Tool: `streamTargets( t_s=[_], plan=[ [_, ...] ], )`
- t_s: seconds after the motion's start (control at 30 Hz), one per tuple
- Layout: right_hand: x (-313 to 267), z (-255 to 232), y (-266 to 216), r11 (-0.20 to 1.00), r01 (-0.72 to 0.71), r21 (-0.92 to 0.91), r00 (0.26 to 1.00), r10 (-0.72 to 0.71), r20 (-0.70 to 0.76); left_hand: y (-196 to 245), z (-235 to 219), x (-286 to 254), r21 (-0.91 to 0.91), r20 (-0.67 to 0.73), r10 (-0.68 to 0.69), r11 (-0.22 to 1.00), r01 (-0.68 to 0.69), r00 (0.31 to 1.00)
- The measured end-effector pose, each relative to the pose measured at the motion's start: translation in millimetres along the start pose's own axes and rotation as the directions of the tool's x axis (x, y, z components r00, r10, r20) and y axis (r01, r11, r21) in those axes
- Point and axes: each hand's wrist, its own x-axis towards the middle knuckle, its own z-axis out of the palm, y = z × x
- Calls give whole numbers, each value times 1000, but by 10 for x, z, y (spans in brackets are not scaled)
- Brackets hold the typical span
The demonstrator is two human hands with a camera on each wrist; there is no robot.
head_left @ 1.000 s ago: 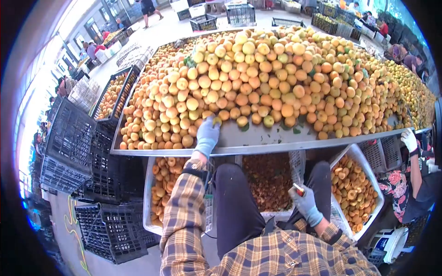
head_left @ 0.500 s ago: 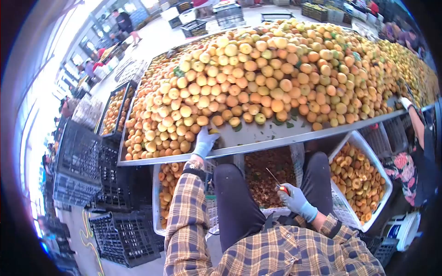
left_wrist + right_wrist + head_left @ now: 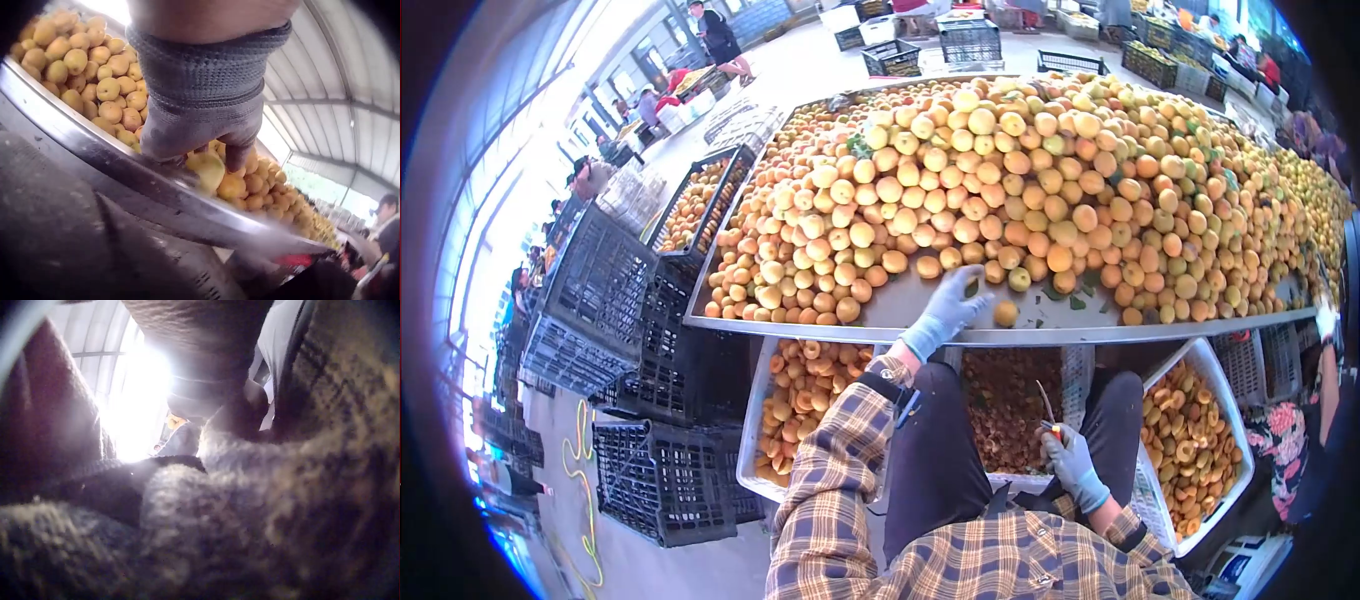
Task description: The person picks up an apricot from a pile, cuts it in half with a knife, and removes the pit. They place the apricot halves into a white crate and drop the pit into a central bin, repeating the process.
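Observation:
My gloved left hand point(image 3: 948, 310) is over the bare front strip of the metal table point(image 3: 880, 312). Its thumb and fingers pinch a yellow-green apricot point(image 3: 209, 170), partly covered by the glove in the left wrist view. A single apricot point(image 3: 1005, 313) lies on the metal just right of that hand. Behind it rises a big heap of apricots point(image 3: 960, 175). Above my right thigh, my gloved right hand point(image 3: 1078, 472) grips a small knife point(image 3: 1047, 402), its thin blade pointing up and its red-and-yellow handle mostly inside the fist. The right wrist view is dark and blurred, mostly fabric.
Under the table edge stand a white crate point(image 3: 752, 455) of halved apricots at left, a crate of brown pits point(image 3: 1012, 405) between my knees, and another white crate point(image 3: 1235, 470) of halves at right. Black crates point(image 3: 650, 485) stack at left. Another person's gloved hand point(image 3: 1326, 318) is far right.
My left hand has moved right along the table front, away from the heap's left part. A lone apricot now lies beside it. The knife in my right hand has swung to point more upright.

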Motion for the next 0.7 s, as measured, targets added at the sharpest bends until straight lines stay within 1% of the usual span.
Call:
streamTargets(
  t_s=[0.07,0.1,0.13,0.17,0.2,0.23,0.27,0.3,0.33,0.37,0.4,0.43,0.47,0.5,0.53,0.57,0.6,0.63,0.67,0.7],
  plan=[
    [9,-28,-7,999,-30,-26,999,29,-35,-32,-393,8,211,-154,-34,975,67,987],
    [26,-34,2,998,-54,40,998,55,-30,-19,-632,-27,407,-219,-96,896,180,971],
    [51,-37,11,998,-59,30,998,60,-20,-16,-869,-84,574,-293,-145,764,295,945],
    [79,-31,23,998,-60,0,998,60,-23,-35,-1071,-155,718,-331,-161,597,359,930],
    [111,-21,36,998,-61,-29,998,60,-24,-64,-1241,-228,823,-370,-169,397,406,914],
    [140,-11,51,995,-79,-63,997,77,-19,-86,-1363,-333,833,-420,-75,363,417,904],
    [156,-1,66,994,-84,-69,996,84,0,-127,-1401,-344,830,-434,-83,350,434,897],
    [168,21,78,992,-87,-94,996,86,-13,-168,-1422,-338,770,-387,-282,425,476,878],
    [221,76,88,989,-81,-126,997,83,4,-189,-1506,-390,691,-340,-463,468,551,819],
    [278,78,165,988,-60,-143,998,62,13,-46,-1461,-408,719,-355,-367,481,502,860],
    [321,82,252,987,-34,-159,999,40,34,-335,-1427,-405,758,-399,-343,398,516,851],
    [307,133,225,986,-30,-161,998,38,50,-431,-1419,-357,787,-311,-445,374,490,840],
    [292,161,236,986,-28,-163,998,37,52,-260,-1398,-348,746,-244,-588,394,537,771],
    [356,87,408,981,-54,-185,995,68,69,-192,-1363,-355,689,-267,-561,457,562,783],
    [408,45,525,975,-83,-205,993,98,67,-180,-1333,-371,684,-304,-538,452,573,786],
    [361,117,491,972,-81,-220,989,106,104,-151,-1328,-379,639,-330,-559,461,616,761],
    [269,176,380,978,-58,-199,992,79,99,-138,-1313,-363,592,-347,-579,474,651,737],
    [219,230,313,983,-36,-179,994,53,90,-109,-1269,-367,608,-381,-543,463,645,748],
    [222,254,307,981,-41,-192,992,63,110,-113,-1208,-394,623,-409,-506,453,638,759],
    [238,211,321,973,19,-230,994,7,111,-136,-1121,-402,616,-425,-509,443,651,749]
  ],
)
